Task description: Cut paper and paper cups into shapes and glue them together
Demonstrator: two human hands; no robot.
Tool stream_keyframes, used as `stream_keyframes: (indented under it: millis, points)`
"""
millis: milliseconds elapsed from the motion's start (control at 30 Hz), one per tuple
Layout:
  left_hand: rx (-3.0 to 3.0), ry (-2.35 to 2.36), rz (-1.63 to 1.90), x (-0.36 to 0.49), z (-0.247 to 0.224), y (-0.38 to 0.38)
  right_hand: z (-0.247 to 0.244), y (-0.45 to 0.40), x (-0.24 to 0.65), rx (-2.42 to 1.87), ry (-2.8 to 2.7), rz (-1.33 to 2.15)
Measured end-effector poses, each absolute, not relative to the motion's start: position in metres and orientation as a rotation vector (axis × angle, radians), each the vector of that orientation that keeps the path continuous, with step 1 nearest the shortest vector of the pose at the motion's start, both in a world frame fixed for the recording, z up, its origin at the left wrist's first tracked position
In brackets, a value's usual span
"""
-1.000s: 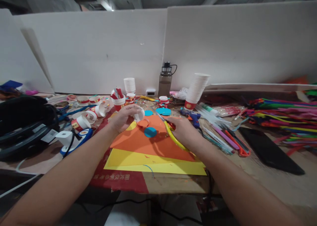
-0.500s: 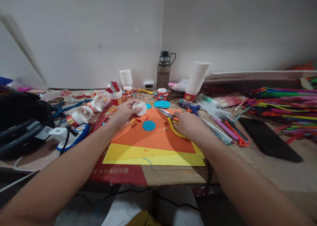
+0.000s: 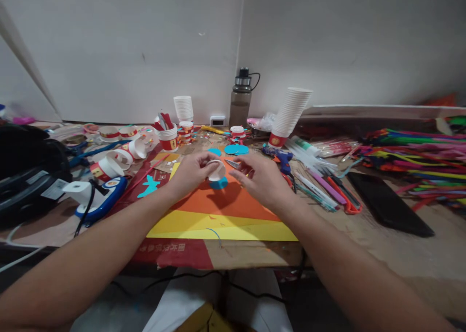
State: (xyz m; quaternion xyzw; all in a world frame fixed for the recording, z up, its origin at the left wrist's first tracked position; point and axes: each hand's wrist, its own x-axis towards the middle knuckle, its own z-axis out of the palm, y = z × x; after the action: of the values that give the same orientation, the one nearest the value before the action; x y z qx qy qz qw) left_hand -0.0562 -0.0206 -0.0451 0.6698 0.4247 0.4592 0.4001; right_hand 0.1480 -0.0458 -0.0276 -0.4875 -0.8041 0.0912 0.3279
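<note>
My left hand (image 3: 193, 171) pinches a small round white paper cup piece (image 3: 217, 170), tilted and held above the orange paper (image 3: 233, 199). Beneath this piece, a blue paper disc (image 3: 219, 183) shows in part on the orange sheet. My right hand (image 3: 259, 175) is closed on scissors (image 3: 232, 164), whose blades point left toward the cup piece without visibly touching it. The hand covers the scissors' handles. Just beyond both hands lie more blue paper discs (image 3: 236, 149). Yellow paper (image 3: 222, 228) sticks out under the orange sheet at the near side.
At the back stand a water bottle (image 3: 240, 99), a tall stack of paper cups (image 3: 291, 113) and a cup of tools (image 3: 167, 137). Right of my hand are a glue gun (image 3: 285, 160), pens (image 3: 329, 184), a black phone (image 3: 388, 203) and pipe cleaners (image 3: 425, 162). Cut cups (image 3: 107, 168) lie left.
The cup piece in my left hand has moved right and slightly down, and turned. My right hand with the scissors has moved left, so the hands are closer together.
</note>
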Motion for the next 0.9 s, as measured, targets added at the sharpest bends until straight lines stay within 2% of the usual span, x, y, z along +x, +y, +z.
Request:
stream_keyframes:
  millis: [333,500,667,767,900]
  points:
    - [1.740,0.915,1.027,-0.049,-0.044,-0.028,-0.024,-0.052,0.141,-1.233,-2.075,0.418]
    - [1.529,0.904,1.129,-0.049,-0.039,-0.027,-0.029,-0.046,0.137,-1.074,-1.927,0.780]
    - [1.586,0.823,1.131,-0.056,-0.031,-0.024,-0.032,-0.037,0.139,-0.993,-1.677,1.169]
    - [1.529,0.818,1.180,-0.072,-0.028,-0.011,-0.029,-0.034,0.146,-1.017,-1.599,1.142]
    - [1.619,1.151,1.231,-0.093,-0.029,0.010,-0.024,-0.037,0.152,-1.148,-1.776,0.761]
